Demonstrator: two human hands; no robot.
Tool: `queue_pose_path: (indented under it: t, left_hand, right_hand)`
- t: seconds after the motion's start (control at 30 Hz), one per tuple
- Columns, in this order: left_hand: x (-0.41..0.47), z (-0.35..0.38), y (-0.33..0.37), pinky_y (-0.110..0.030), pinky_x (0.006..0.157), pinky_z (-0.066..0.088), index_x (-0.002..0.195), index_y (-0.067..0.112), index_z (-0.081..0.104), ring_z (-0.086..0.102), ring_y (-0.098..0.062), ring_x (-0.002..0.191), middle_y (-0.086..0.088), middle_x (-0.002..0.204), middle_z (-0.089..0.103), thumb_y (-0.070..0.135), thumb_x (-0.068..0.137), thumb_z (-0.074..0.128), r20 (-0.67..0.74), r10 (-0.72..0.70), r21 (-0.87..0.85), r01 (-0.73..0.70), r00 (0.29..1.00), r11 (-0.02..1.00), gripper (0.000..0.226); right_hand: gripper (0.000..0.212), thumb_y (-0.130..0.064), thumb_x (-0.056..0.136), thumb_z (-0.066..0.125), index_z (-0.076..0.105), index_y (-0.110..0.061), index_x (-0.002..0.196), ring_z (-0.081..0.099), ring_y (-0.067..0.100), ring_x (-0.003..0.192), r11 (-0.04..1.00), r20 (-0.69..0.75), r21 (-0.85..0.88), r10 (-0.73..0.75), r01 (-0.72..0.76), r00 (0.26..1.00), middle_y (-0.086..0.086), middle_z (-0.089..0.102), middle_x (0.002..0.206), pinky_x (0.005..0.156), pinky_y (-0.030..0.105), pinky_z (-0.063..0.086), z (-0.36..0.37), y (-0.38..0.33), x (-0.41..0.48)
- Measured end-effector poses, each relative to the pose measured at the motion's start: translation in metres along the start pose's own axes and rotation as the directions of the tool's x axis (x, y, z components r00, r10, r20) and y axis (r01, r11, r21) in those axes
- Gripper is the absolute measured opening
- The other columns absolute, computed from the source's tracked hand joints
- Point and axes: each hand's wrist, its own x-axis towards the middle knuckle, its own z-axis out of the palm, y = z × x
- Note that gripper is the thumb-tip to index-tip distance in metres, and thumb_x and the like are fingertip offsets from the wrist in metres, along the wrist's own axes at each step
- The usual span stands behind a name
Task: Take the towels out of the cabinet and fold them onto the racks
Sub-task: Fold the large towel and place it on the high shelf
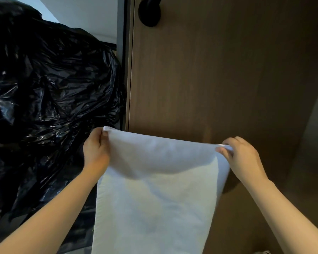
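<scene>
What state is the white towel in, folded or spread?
Spread: the towel hangs down, stretched wide by the left hand and right hand pinching its top corners.

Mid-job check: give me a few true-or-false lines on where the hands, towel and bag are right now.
1. The left hand pinches a top corner of the towel. True.
2. The towel lies folded on a rack. False: it hangs spread between the two hands, and no rack is in view.
3. A black bag sits left of the wooden panel. True.
4. The right hand is empty. False: it pinches the towel's other top corner.
</scene>
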Motion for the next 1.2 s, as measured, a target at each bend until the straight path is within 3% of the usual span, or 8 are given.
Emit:
queue_pose_path:
  t: [0.17,0.3,0.43,0.67,0.83,1.0,1.07,1.2]
  left_hand:
    - [-0.008,-0.004,-0.015,-0.027,0.059,0.039,0.1,0.014,0.06,0.052,-0.007,0.072,0.004,0.078,0.058,0.019,0.101,0.038,0.074,-0.04,0.075,0.035,0.996,0.997,0.022]
    - [-0.012,-0.001,-0.024,-0.026,0.062,0.04,0.104,0.012,0.061,0.052,-0.006,0.073,0.001,0.081,0.059,0.019,0.102,0.039,0.096,-0.075,0.078,0.067,0.993,0.995,0.023]
    - [-0.015,0.004,-0.027,-0.028,0.062,0.04,0.104,0.011,0.061,0.052,-0.008,0.072,-0.008,0.087,0.062,0.022,0.102,0.04,0.1,-0.097,0.049,0.092,0.99,0.995,0.024]
    - [-0.018,0.01,-0.024,-0.028,0.063,0.038,0.099,0.009,0.062,0.05,-0.013,0.073,-0.007,0.085,0.06,0.022,0.103,0.042,0.048,-0.073,-0.026,0.074,0.996,0.997,0.024]
    - [-0.021,0.016,-0.025,-0.027,0.063,0.038,0.097,0.011,0.062,0.05,-0.008,0.071,-0.002,0.08,0.059,0.022,0.103,0.042,0.03,-0.094,-0.042,0.095,0.995,0.995,0.023]
    - [-0.027,0.017,-0.021,-0.03,0.06,0.034,0.09,0.007,0.059,0.048,-0.015,0.07,-0.019,0.082,0.06,0.02,0.102,0.043,0.069,-0.078,-0.069,0.083,0.995,0.994,0.023]
    - [-0.032,0.016,-0.016,-0.03,0.06,0.036,0.088,0.016,0.06,0.051,-0.007,0.067,-0.007,0.077,0.061,0.024,0.1,0.045,0.086,-0.048,-0.094,0.056,0.995,0.994,0.021]
    - [-0.047,0.02,0.0,-0.014,0.058,0.042,0.089,0.03,0.063,0.057,0.003,0.069,0.013,0.075,0.065,0.033,0.091,0.044,0.15,-0.009,-0.145,0.031,0.989,0.989,0.019]
  right_hand:
    - [0.026,-0.029,0.1,0.052,0.065,-0.012,0.115,0.05,0.012,0.092,0.997,0.137,-0.068,-0.033,0.043,0.99,-0.004,0.055,0.098,0.076,0.023,0.039,0.021,0.01,-0.008]
    - [0.027,-0.029,0.101,0.051,0.067,-0.013,0.115,0.058,0.019,0.102,0.988,0.173,-0.146,-0.025,0.05,0.985,0.002,0.065,0.104,0.081,0.023,0.043,0.036,0.017,-0.01]
    - [0.026,-0.032,0.101,0.051,0.07,-0.015,0.106,0.059,0.017,0.095,0.985,0.208,-0.169,0.011,0.025,0.978,0.001,0.066,0.097,0.078,0.024,0.045,0.044,0.017,-0.007]
    - [0.015,-0.029,0.095,0.062,0.07,-0.016,0.097,0.059,0.013,0.08,0.996,0.107,-0.077,0.061,-0.053,0.992,-0.001,0.065,0.086,0.068,0.022,0.045,0.048,0.015,-0.01]
    - [0.018,-0.029,0.097,0.059,0.069,-0.015,0.1,0.054,0.013,0.09,0.998,0.093,-0.061,0.022,-0.016,0.995,-0.002,0.062,0.091,0.072,0.022,0.042,0.06,0.019,-0.016]
    - [0.02,-0.034,0.095,0.061,0.07,-0.018,0.103,0.058,0.024,0.102,0.992,0.11,-0.081,0.109,-0.1,0.988,0.008,0.057,0.114,0.079,0.027,0.052,0.065,0.024,-0.02]
    - [0.023,-0.038,0.094,0.062,0.07,-0.017,0.102,0.06,0.025,0.107,0.985,0.187,-0.112,0.148,-0.129,0.971,0.01,0.056,0.123,0.084,0.03,0.054,0.066,0.026,-0.02]
    - [0.032,-0.041,0.093,0.063,0.063,-0.016,0.113,0.056,0.024,0.115,0.984,0.35,-0.151,0.147,-0.099,0.925,0.008,0.053,0.125,0.086,0.031,0.051,0.068,0.021,-0.028]
